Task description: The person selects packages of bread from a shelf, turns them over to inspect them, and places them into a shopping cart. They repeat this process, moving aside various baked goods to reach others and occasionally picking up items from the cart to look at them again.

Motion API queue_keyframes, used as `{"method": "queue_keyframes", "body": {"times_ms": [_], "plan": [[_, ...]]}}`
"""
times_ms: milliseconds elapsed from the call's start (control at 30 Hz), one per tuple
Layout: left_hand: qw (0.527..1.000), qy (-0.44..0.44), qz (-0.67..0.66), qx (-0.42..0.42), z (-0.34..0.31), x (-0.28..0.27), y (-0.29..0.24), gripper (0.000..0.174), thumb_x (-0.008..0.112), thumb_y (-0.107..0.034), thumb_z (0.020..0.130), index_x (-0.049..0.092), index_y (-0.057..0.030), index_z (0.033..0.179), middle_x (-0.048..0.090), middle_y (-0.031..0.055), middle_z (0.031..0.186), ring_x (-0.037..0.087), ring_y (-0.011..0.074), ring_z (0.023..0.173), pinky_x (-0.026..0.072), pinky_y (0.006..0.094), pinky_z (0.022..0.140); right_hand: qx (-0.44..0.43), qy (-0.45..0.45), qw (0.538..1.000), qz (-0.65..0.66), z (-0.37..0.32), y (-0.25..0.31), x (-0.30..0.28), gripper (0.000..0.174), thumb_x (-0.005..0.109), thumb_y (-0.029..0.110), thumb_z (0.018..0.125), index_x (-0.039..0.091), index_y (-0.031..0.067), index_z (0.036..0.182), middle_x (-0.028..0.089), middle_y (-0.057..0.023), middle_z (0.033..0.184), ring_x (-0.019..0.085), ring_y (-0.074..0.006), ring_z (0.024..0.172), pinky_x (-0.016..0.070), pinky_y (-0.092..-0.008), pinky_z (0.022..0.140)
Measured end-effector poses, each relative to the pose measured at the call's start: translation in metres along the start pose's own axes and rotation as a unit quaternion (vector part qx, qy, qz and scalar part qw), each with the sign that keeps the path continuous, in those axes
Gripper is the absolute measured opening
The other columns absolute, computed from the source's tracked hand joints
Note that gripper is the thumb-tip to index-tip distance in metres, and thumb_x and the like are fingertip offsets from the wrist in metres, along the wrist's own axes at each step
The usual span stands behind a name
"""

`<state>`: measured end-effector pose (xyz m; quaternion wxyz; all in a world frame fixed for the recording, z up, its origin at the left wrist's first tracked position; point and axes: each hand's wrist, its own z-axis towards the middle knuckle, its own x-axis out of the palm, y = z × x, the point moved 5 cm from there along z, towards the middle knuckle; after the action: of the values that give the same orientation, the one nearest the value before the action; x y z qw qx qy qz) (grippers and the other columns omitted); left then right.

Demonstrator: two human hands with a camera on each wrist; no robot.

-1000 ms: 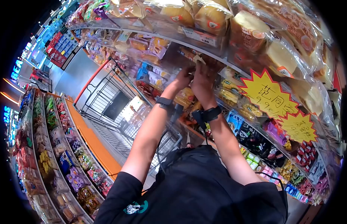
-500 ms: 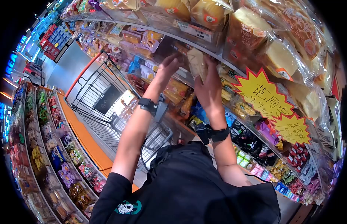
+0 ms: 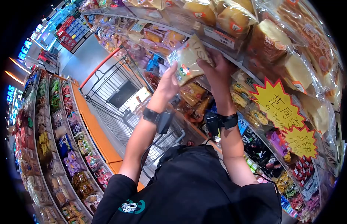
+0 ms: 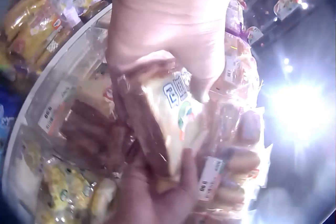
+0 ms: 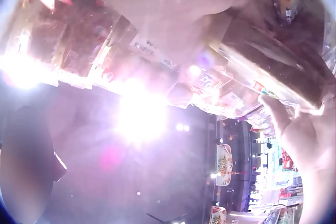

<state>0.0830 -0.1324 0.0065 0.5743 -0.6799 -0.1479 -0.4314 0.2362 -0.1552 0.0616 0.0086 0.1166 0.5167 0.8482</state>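
Observation:
A clear-wrapped pack of bread with blue lettering is held up between both hands, in front of the shelves. My left hand grips its left edge. On the opposite side, my right hand holds the pack with the thumb across its front. Seen from the left wrist, the bread shows a brown crust and a pale face, with the left thumb bent over its top corner. The right wrist view shows the pack's dark side tilted between the hands.
A shopping cart stands to the left. Shelves of packaged bread curve across the top right, with yellow price signs jutting out. Opposite lies a low snack shelf with an orange edge.
The pack of bread has come out of the shelf toward the body and its lettered front now shows. The left hand, earlier apart from it, has taken hold of its left edge.

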Motion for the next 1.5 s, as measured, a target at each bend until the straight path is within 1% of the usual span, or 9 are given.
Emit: {"method": "queue_keyframes", "body": {"times_ms": [33,200,300,567,700,800,1133,1367,1500], "plan": [[0.995,-0.053,0.074,0.045,-0.006,0.0,-0.007,0.041,0.05,-0.029,0.095,0.045,-0.0024,0.127,0.057,0.0103,0.122,0.055,0.0222,0.113,0.0446,0.0391,0.097,0.024,-0.001,1.0,0.014,-0.001,-0.008,0.003,0.053,0.07,0.011,0.075,0.048,-0.0045,0.12,0.058,-0.013,0.113,0.056,-0.0195,0.105,0.0446,-0.0316,0.09],[0.986,-0.071,0.107,0.105,-0.017,-0.026,-0.029,0.038,0.051,-0.024,0.095,0.046,-0.0013,0.125,0.059,0.0099,0.119,0.059,0.0207,0.105,0.0476,0.0357,0.092,0.201,0.021,0.974,0.1,-0.019,-0.023,0.022,0.054,0.073,0.023,0.077,0.05,-0.0037,0.118,0.059,-0.0111,0.109,0.059,-0.0165,0.095,0.0506,-0.0292,0.073],[0.988,-0.074,0.103,0.09,-0.033,-0.02,-0.038,0.039,0.052,-0.028,0.095,0.048,-0.001,0.123,0.06,0.0087,0.115,0.059,0.0175,0.103,0.0457,0.0321,0.09,0.204,0.048,0.974,0.084,-0.03,-0.02,0.026,0.051,0.071,0.026,0.081,0.051,-0.0039,0.117,0.061,-0.0106,0.105,0.061,-0.0146,0.089,0.0513,-0.0272,0.065],[0.977,-0.068,0.14,0.147,-0.043,-0.023,-0.049,0.052,0.034,-0.043,0.099,0.044,0.001,0.125,0.055,0.0119,0.122,0.055,0.0204,0.111,0.0432,0.0337,0.096,0.217,0.08,0.97,0.079,-0.045,-0.019,0.032,0.045,0.069,0.027,0.083,0.054,-0.0025,0.113,0.063,-0.0092,0.098,0.064,-0.0157,0.083,0.0536,-0.0279,0.065],[0.986,-0.042,0.099,0.124,-0.042,-0.03,-0.05,0.054,0.035,-0.045,0.099,0.038,-0.0005,0.129,0.053,0.0116,0.124,0.052,0.0202,0.114,0.0405,0.0351,0.098,0.228,0.091,0.969,0.04,-0.043,-0.025,0.03,0.047,0.068,0.029,0.084,0.054,-0.0031,0.116,0.063,-0.0099,0.098,0.064,-0.0148,0.085,0.054,-0.0264,0.068],[0.973,-0.089,0.128,0.172,-0.042,-0.034,-0.052,0.054,0.037,-0.045,0.098,0.038,-0.0019,0.13,0.051,0.0113,0.125,0.049,0.0197,0.116,0.037,0.0348,0.101,0.215,0.092,0.972,0.034,-0.045,-0.025,0.029,0.047,0.067,0.027,0.084,0.053,-0.0033,0.118,0.063,-0.0096,0.1,0.064,-0.0154,0.086,0.0545,-0.0276,0.068],[0.963,-0.104,0.104,0.228,-0.049,-0.038,-0.055,0.043,0.049,-0.033,0.096,0.039,-0.0062,0.129,0.054,0.0098,0.12,0.053,0.0197,0.109,0.0408,0.0362,0.097,0.201,0.095,0.973,0.058,-0.053,-0.024,0.03,0.042,0.068,0.025,0.083,0.055,-0.006,0.109,0.065,-0.0091,0.092,0.062,-0.0132,0.081,0.0486,-0.0246,0.068],[0.96,-0.184,-0.097,0.19,-0.058,-0.075,-0.054,0.021,0.051,-0.006,0.088,0.052,-0.0048,0.109,0.058,0.0083,0.119,0.055,0.0232,0.106,0.0418,0.0393,0.097,0.258,0.133,0.957,-0.023,-0.061,-0.052,0.033,0.042,0.065,0.029,0.086,0.055,-0.0025,0.112,0.064,-0.0074,0.096,0.062,-0.0125,0.083,0.0502,-0.0268,0.067],[0.959,-0.191,-0.119,0.174,-0.065,-0.114,-0.039,0.017,0.053,-0.011,0.088,0.055,-0.0055,0.104,0.059,0.0068,0.117,0.053,0.0227,0.109,0.0355,0.0414,0.102,0.241,0.162,0.954,-0.077,-0.064,-0.077,0.04,0.039,0.063,0.027,0.088,0.055,-0.0031,0.111,0.065,-0.0064,0.095,0.061,-0.0116,0.082,0.0475,-0.0262,0.065]]}}
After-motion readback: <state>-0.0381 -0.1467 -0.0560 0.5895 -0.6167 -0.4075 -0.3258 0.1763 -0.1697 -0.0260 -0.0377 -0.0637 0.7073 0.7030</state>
